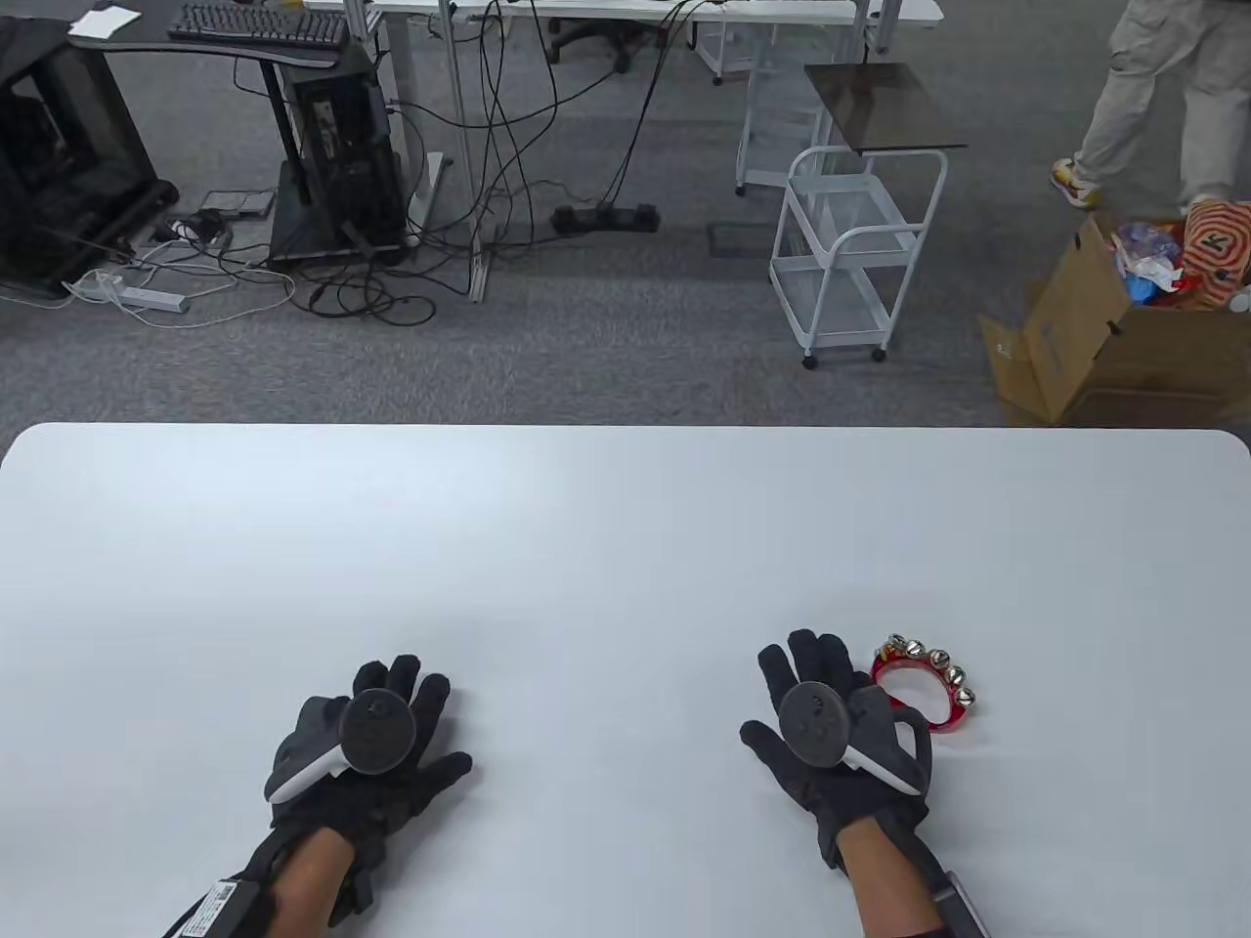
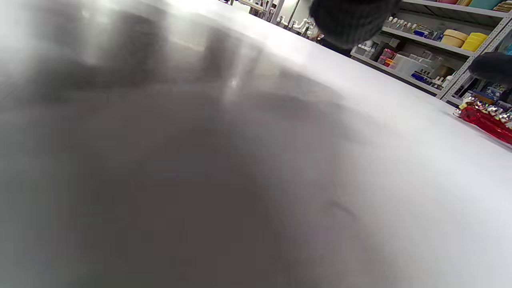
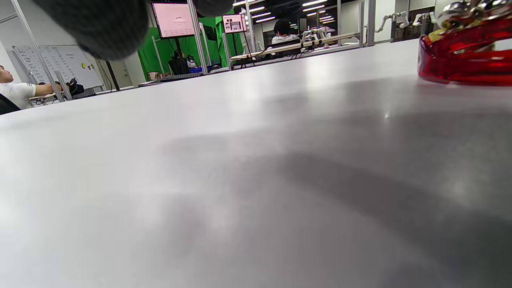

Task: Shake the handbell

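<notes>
Red handbell ring [image 1: 927, 692] with silver jingle bells lies flat on the white table [image 1: 625, 528], just beside the right hand [image 1: 831, 728] on its outer side — whether glove and ring touch cannot be told. Right grip: fingers spread flat, holding nothing. Left hand [image 1: 366, 743], well apart from the bell, likewise splayed and unladen. Beyond the table, an open cardboard box [image 1: 1095, 342] on the floor holds colourful packaged items.

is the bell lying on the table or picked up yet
Lying on the table. The red bell rests flat on the white table just right of the right hand, whose fingers are spread, not gripping it.
</notes>
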A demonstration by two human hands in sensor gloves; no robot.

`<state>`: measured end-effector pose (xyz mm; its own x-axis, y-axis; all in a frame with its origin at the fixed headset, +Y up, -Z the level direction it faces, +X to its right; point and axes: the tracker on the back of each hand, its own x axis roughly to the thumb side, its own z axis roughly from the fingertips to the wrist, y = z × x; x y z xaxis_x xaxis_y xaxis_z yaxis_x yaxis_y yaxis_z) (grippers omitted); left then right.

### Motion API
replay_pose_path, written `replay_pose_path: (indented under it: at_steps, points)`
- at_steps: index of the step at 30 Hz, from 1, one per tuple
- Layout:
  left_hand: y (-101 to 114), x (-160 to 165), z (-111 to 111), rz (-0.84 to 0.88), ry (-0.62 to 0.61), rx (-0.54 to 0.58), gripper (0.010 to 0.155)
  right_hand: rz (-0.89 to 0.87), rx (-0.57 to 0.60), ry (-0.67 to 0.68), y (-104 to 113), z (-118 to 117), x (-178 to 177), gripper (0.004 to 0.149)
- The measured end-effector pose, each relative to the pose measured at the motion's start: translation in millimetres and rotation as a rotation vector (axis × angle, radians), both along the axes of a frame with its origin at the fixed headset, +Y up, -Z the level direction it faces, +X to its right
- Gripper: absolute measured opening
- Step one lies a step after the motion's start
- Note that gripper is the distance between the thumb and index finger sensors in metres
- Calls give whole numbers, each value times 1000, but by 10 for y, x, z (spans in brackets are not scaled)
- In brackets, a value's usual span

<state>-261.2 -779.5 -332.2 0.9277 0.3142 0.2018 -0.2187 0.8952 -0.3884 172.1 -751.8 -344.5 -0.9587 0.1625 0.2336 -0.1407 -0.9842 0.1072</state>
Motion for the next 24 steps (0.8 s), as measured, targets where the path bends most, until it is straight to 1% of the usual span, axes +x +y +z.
replay_pose_path:
  at_steps: [10, 17, 24]
  points:
    - [-14, 5, -7, -6, 2, -19, 87, -2, -18, 8, -22, -14, -26, 80]
    - [30, 8, 17, -3, 7, 3, 87, 8, -18, 23, -17, 7, -63, 80]
    - [9, -9, 3, -9, 16, -8, 87, 4, -16, 23, -18, 1, -65, 80]
